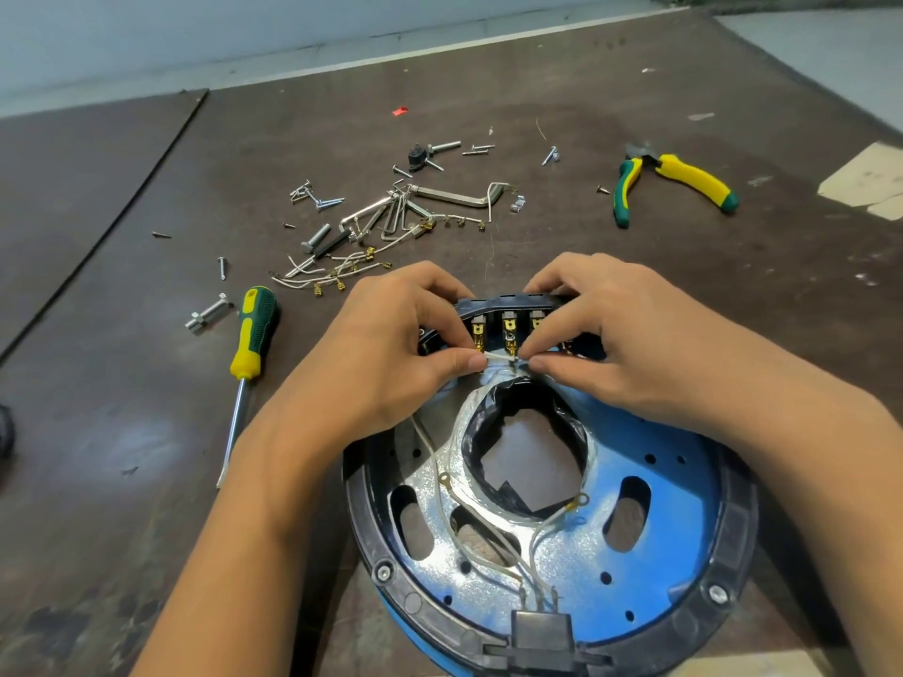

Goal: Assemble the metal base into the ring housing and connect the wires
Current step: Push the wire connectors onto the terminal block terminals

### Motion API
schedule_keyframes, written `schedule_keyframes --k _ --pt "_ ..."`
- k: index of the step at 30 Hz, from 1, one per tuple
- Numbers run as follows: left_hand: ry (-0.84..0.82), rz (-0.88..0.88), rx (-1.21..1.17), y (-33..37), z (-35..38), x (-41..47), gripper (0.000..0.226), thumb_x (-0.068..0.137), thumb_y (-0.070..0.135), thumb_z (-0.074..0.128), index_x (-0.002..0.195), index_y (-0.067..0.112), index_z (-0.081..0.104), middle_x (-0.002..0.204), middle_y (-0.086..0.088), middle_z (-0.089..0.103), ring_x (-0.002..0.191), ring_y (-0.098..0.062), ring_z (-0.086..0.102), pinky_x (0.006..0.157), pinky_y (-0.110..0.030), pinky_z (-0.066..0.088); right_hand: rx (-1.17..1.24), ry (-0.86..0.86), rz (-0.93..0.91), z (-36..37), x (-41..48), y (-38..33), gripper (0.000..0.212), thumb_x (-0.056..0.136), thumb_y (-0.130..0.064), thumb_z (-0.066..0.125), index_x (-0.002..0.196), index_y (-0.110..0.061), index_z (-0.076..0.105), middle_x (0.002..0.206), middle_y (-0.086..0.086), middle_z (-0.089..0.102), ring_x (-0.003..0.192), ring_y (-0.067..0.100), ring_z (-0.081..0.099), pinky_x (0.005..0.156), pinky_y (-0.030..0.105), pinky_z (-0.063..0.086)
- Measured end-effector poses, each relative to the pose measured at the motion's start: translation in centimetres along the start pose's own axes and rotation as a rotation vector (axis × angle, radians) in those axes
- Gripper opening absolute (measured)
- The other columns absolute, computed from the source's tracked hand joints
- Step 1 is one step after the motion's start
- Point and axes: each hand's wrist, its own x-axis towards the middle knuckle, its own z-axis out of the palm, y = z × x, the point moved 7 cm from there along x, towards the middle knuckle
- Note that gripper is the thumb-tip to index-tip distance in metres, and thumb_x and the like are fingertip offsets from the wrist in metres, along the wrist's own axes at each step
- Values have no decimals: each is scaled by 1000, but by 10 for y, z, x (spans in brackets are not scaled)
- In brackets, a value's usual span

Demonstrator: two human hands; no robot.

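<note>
While pinching the short white wire at either end, thumb against forefinger: left hand on one tip, right hand on the other, remaining fingers curled over the far rim of the ring housing. Housing flat at the near edge of the worktop, metal base already seated inside it and reflecting blue. Wire held just in front of the row of brass spade terminals on the housing's far side. Likely light and limp along its length, stiff only at the connector ends; best gripped right behind the connector, to push straight on without buckling. Thin tabs, probably easy to bend, so no levering sideways. Base and housing together judged rigid and heavy enough to stay put under that push. Two ring-lug leads loose across the base, unconnected. Screwdriver toward the left edge, pliers toward the far right corner, spare wires and screws scattered between.
</note>
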Motion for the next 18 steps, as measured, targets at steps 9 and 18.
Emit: schedule_keyframes --k 9,18 --pt "-23 7 39 1 0 -1 3 79 32 80 77 29 79 113 17 59 101 -2 57 85 -22 44 28 -27 -19 1 -1 -1 19 88 -42 62 101 -46 76 127 -11 55 108 10 49 85 48 50" --pt "-31 -9 25 -3 1 0 3 79 31 80 77 28 79 112 16 60 103 -4 57 84 -21 43 76 -36 -28 -1 -1 -3 21 88 -43 61 101 -44 77 129 -12 55 115 14 53 89 49 50"
